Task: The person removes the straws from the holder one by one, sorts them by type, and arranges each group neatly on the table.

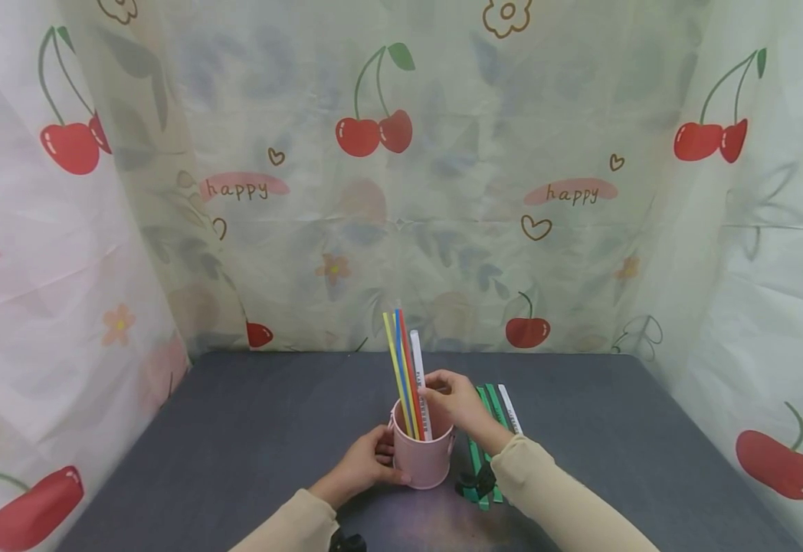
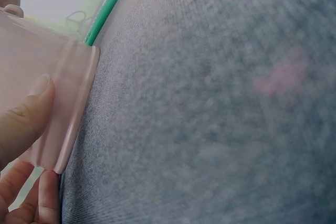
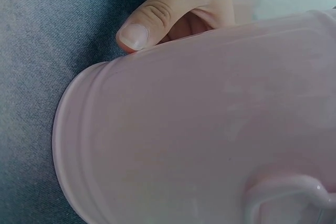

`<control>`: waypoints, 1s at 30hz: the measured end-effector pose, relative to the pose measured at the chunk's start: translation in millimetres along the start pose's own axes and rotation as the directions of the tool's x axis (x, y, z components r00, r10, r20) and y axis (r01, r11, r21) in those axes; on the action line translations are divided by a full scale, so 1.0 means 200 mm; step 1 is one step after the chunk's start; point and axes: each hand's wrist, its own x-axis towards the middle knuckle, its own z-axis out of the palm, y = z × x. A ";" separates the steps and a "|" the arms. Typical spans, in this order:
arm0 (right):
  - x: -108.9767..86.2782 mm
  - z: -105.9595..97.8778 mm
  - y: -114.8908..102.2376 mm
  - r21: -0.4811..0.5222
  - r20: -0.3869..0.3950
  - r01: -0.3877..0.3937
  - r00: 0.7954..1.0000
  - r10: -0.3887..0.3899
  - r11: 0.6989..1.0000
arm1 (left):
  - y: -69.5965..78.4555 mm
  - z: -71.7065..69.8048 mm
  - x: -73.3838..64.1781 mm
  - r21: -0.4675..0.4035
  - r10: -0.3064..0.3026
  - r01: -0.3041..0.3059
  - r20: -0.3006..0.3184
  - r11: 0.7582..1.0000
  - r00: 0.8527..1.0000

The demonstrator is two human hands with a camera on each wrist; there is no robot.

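Observation:
A pink bucket (image 1: 422,461), with small lugs at its sides, stands upright on the dark tabletop. My left hand (image 1: 371,462) grips its lower left side, thumb across the front and fingers around the side; the left wrist view shows the thumb (image 2: 31,111) on the wall by the base. Inside the bucket lean several long thin sticks: yellow (image 1: 392,350), blue (image 1: 400,360), red (image 1: 408,366) and a white stick with dark lettering (image 1: 416,368). Over the rim, my right hand (image 1: 462,400) pinches the white stick between thumb and fingers.
Right of the bucket, several green sticks (image 1: 476,458) and another white stick (image 1: 509,409) lie on the table (image 1: 284,414), partly behind my right forearm. A cherry-printed curtain (image 1: 436,230) closes off the back and both sides.

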 end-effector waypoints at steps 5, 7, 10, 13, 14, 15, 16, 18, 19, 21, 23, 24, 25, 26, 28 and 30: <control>-0.01 0.00 -0.01 0.003 -0.004 -0.005 1.000 0.005 1.000 | 0.00 0.00 0.00 -0.011 0.004 -0.004 0.005 1.000 1.000; -0.01 -0.01 -0.01 0.007 -0.008 -0.011 1.000 0.011 1.000 | -0.01 0.00 0.00 -0.015 0.006 -0.006 0.006 1.000 1.000; 0.00 -0.01 -0.01 0.013 -0.019 -0.009 1.000 0.010 1.000 | -0.01 0.00 0.00 -0.017 0.010 -0.010 0.008 1.000 1.000; 0.00 -0.01 0.00 0.016 -0.030 0.003 1.000 -0.003 1.000 | -0.01 0.00 0.00 -0.014 0.017 -0.017 0.008 1.000 1.000; 0.00 -0.01 0.00 0.018 -0.031 0.004 1.000 -0.004 1.000 | -0.01 0.00 0.00 -0.014 0.018 -0.018 0.007 1.000 1.000; 0.00 -0.01 0.00 0.018 -0.032 0.007 0.999 -0.006 1.000 | -0.01 0.00 0.00 -0.012 0.019 -0.018 0.006 1.000 1.000; 0.00 -0.01 0.00 0.019 -0.032 0.005 0.999 -0.004 1.000 | -0.02 0.00 0.00 -0.010 0.018 -0.018 0.004 1.000 1.000; 0.00 -0.02 0.00 0.021 -0.035 0.000 0.999 0.000 1.000 | -0.02 0.00 0.00 -0.007 0.015 -0.015 0.002 1.000 1.000; 0.00 -0.02 0.00 0.022 -0.034 -0.003 0.999 0.004 1.000 | -0.02 0.00 0.00 -0.006 0.015 -0.015 0.001 1.000 1.000; 0.00 -0.02 0.00 0.023 -0.035 -0.002 0.999 0.003 1.000 | -0.01 0.00 0.00 -0.006 0.013 -0.013 0.000 1.000 1.000; 0.00 -0.02 0.01 0.028 -0.038 0.001 0.999 0.000 1.000 | -0.01 0.00 0.00 -0.006 0.016 -0.016 0.000 1.000 1.000; 0.01 -0.03 0.01 0.027 -0.041 0.004 0.999 -0.003 1.000 | -0.01 0.00 0.00 -0.005 0.022 -0.022 0.000 1.000 1.000; 0.01 -0.03 0.02 0.028 -0.045 0.007 0.999 -0.006 1.000 | -0.01 0.00 0.00 -0.005 0.023 -0.023 0.000 1.000 1.000; 0.01 -0.03 0.02 0.028 -0.051 0.011 0.999 -0.010 1.000 | -0.01 0.00 0.00 -0.006 0.023 -0.023 0.001 1.000 1.000; 0.01 -0.03 0.02 0.031 -0.063 0.012 0.998 -0.010 0.999 | -0.01 0.00 0.00 -0.006 0.026 -0.026 0.000 1.000 1.000; 0.01 -0.03 0.02 0.044 -0.074 0.007 0.997 -0.004 0.999 | -0.01 0.00 0.00 -0.004 0.030 -0.030 -0.001 1.000 1.000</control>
